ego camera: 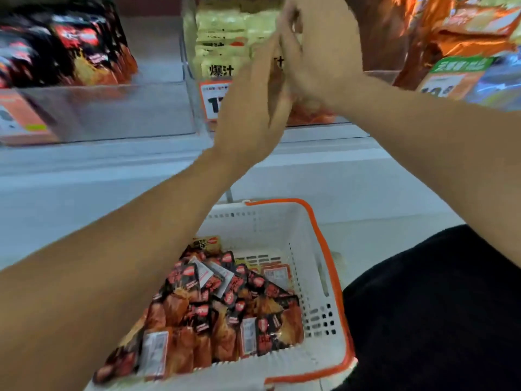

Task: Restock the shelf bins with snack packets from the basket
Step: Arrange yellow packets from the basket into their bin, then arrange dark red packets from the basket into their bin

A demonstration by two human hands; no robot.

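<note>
Both hands were raised in front of the middle shelf bin [194, 52], the clear one stacked with pale yellow packets [225, 32]; the left hand [251, 117] stood edge-on with its fingers fairly straight and close together, and the right hand [318, 52] was pressed against it from the other side; whether either hand held a packet between them I could not tell, for the picture was blurred there and the palms hid whatever lay inside.

The snack packets [220, 306] still to be shelved lay heaped in the white basket [310, 249] with the orange rim, low in the view and well apart from the hands; most were dark red and black, a few lay label-side up, and they filled the near half of the basket only.

They looked like small sealed film pouches; I judged them light, soft and a little slippery, apt to slide over one another; a single one would be best pinched by its flat sealed edge, while several could be squared into a stack and gripped across the flat faces, firmly enough to stop the middle ones squirting out. The matching dark packets [84, 52] sat in the left bin [112, 114], which seemed the likely home for them.
</note>
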